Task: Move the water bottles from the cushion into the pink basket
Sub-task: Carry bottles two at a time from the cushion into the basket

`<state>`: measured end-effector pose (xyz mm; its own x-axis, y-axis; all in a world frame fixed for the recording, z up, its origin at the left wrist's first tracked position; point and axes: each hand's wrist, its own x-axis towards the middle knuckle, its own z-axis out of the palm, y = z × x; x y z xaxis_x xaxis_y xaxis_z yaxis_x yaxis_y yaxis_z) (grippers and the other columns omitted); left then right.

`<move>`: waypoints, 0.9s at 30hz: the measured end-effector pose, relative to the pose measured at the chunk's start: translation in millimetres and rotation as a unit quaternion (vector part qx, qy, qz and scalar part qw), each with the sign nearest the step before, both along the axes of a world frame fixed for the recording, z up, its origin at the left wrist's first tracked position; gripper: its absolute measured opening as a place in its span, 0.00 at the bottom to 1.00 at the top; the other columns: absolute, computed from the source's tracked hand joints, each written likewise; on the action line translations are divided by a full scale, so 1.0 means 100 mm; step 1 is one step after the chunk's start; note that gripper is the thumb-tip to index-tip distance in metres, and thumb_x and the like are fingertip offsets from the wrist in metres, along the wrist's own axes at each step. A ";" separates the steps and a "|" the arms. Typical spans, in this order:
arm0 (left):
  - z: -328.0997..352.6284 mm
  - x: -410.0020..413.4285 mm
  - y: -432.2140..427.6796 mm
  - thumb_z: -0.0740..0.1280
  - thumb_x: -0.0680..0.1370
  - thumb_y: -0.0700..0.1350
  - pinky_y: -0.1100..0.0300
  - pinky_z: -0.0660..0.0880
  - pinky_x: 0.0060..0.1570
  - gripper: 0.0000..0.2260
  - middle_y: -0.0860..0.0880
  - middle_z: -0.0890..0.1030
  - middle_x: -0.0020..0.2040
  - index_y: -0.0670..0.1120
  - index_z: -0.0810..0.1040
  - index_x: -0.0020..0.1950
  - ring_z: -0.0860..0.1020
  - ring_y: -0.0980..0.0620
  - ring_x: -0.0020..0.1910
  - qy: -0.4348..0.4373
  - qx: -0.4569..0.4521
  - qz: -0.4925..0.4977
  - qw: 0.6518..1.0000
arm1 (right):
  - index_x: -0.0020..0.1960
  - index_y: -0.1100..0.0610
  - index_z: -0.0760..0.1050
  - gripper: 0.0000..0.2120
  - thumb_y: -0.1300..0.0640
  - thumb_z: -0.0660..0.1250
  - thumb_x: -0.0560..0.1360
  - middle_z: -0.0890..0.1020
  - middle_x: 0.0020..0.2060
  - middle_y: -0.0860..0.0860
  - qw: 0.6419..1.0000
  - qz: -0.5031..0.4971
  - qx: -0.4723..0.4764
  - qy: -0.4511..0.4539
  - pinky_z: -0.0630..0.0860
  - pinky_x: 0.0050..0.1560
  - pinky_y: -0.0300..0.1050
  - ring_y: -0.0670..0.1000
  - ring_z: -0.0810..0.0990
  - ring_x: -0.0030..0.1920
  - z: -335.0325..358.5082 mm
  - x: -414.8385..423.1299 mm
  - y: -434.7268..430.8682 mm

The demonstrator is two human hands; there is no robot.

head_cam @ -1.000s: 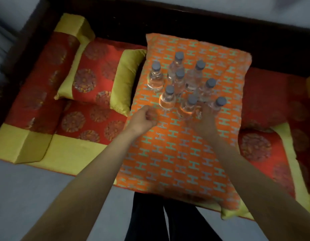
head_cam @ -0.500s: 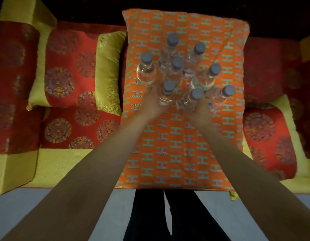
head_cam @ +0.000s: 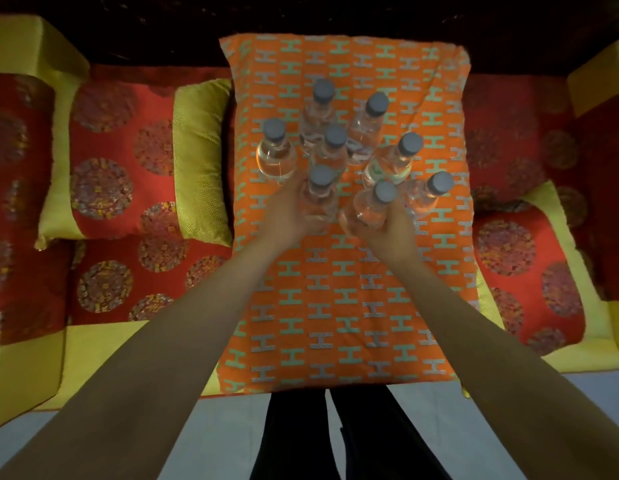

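Bare forearms stretch over the orange cushion [head_cam: 336, 306]; left hand [head_cam: 290, 220] grips one bottle [head_cam: 320, 199], right hand [head_cam: 387, 230] grips another bottle [head_cam: 374, 209].

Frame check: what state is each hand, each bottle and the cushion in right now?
Left hand: grips the front-left bottle, which is capped.
Right hand: grips the front-centre bottle, which is capped and leaning.
Other six bottles: capped, clustered on the cushion.
Orange cushion: flat, bearing the bottles.
Pink basket: not in view.
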<state>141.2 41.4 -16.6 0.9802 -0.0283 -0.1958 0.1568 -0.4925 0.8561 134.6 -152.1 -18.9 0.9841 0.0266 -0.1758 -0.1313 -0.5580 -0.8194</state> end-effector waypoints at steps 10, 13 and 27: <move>0.52 -0.06 -0.25 0.77 0.65 0.54 0.75 0.69 0.46 0.32 0.62 0.75 0.53 0.50 0.67 0.64 0.75 0.67 0.50 -0.026 -0.061 -0.042 0.997 | 0.65 0.56 0.67 0.29 0.55 0.74 0.68 0.80 0.53 0.46 0.988 -0.094 0.118 -0.028 0.75 0.50 0.34 0.42 0.80 0.53 0.44 -0.51 -0.50; 0.65 -0.10 -0.49 0.79 0.65 0.49 0.72 0.72 0.48 0.31 0.61 0.76 0.53 0.51 0.68 0.62 0.75 0.69 0.51 -0.043 -0.070 -0.074 0.994 | 0.64 0.53 0.67 0.28 0.58 0.76 0.68 0.80 0.51 0.43 0.983 -0.137 0.109 -0.063 0.74 0.47 0.32 0.39 0.80 0.50 0.60 -0.67 -0.78; 1.12 -0.68 -2.39 0.79 0.63 0.57 0.72 0.73 0.40 0.28 0.61 0.78 0.47 0.51 0.73 0.58 0.77 0.68 0.43 -0.116 -0.038 -0.212 0.970 | 0.55 0.45 0.77 0.25 0.49 0.78 0.60 0.82 0.48 0.47 0.942 -0.309 0.022 -0.127 0.75 0.45 0.43 0.47 0.80 0.47 1.18 -1.88 -2.66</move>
<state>73.6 -198.1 95.1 0.8944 -0.4449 0.0469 -0.2475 -0.4048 0.8803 -52.9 -418.4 99.3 0.8246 -0.5630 0.0559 -0.2154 -0.4037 -0.8892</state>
